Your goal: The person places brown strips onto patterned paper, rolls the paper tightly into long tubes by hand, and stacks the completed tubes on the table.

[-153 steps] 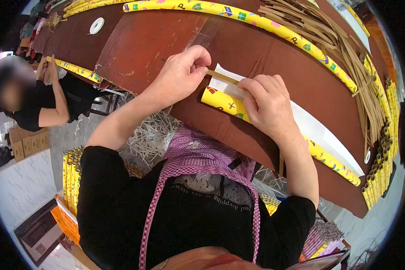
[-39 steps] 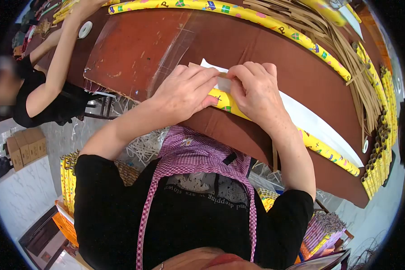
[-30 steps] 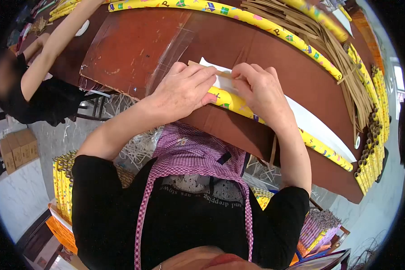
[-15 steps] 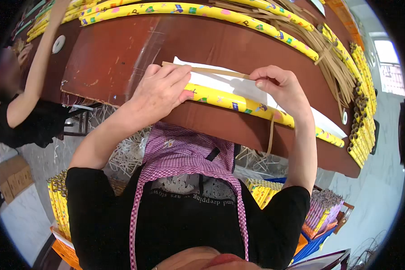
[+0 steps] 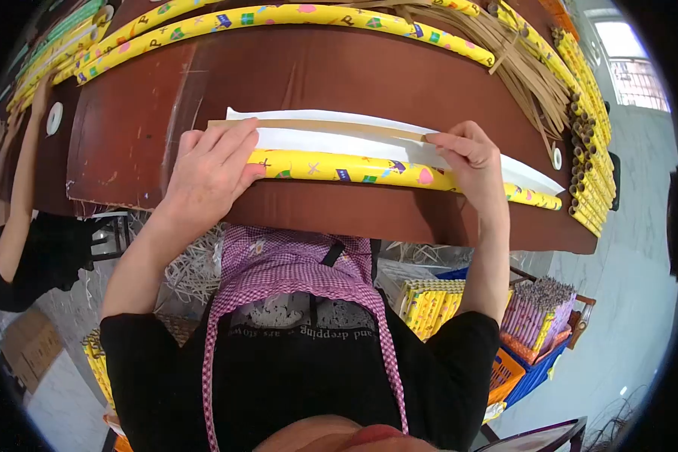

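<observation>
A sheet of yellow patterned wrapping paper (image 5: 339, 167), partly rolled, lies along the table edge with its white underside (image 5: 316, 141) spread beyond the roll. Along the white part runs a flat brown paper strip (image 5: 339, 128). My left hand (image 5: 212, 167) lies flat across the strip and sheet at their left end, fingers stretched out and the thumb on the yellow roll. At the strip's right end, my right hand (image 5: 468, 154) pinches it between thumb and fingers, just above the roll.
Long yellow rolls (image 5: 279, 16) lie across the back of the brown table (image 5: 294, 75). Loose brown strips (image 5: 523, 75) and stacked tubes (image 5: 587, 173) are at the right. A white tape roll (image 5: 54, 118) and another person's arm (image 5: 26, 166) are at the left.
The strip's loose end hung over the roll; now the strip is stretched straight along the white paper. My left hand has moved left. The other person's arm has come down to the rolls.
</observation>
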Tool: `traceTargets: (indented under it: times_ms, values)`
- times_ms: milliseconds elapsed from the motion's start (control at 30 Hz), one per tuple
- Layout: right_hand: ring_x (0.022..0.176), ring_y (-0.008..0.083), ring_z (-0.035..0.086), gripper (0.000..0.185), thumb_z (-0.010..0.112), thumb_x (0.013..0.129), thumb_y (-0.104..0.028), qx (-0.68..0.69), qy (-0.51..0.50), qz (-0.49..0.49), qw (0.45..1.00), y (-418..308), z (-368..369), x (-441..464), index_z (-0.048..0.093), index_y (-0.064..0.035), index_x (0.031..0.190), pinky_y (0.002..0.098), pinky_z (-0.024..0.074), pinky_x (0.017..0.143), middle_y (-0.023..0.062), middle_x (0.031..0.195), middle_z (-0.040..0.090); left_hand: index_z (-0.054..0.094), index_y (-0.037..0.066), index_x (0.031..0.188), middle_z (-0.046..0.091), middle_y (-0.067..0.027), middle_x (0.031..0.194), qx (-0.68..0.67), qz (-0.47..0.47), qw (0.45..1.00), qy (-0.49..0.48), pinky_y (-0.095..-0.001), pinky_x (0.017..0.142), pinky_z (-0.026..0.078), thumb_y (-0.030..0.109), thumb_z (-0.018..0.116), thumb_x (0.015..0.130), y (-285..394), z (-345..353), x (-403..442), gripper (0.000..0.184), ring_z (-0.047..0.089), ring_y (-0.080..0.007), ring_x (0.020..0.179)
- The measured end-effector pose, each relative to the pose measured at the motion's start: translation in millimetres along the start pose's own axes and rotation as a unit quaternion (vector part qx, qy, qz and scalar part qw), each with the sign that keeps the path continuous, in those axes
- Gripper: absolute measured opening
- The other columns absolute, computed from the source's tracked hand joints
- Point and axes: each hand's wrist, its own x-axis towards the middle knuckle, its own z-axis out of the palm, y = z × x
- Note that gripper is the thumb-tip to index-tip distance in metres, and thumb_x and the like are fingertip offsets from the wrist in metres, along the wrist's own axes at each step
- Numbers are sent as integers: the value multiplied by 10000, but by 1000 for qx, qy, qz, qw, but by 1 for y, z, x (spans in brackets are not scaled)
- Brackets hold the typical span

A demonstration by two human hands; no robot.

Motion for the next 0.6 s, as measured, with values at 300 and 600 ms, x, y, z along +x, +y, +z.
traceTargets:
  times_ms: [300,600]
  values:
    - [752,173,587,284,665,818,94,-186,65,-95,976,-2,11,2,767,-75,1022,293,485,659,60,840,555,630,-23,1198,589,-95,1329,-3,-19,999,-39,-397,902,399,236,746,811,2,-4,1,480,569,-238,1089]
    - [732,181,563,247,683,828,70,-192,65,-76,976,5,20,0,766,-62,1019,304,470,634,54,828,550,589,-20,1258,556,-90,1379,-4,-20,997,-68,-418,920,397,267,712,838,-2,-5,0,524,545,-247,1132]
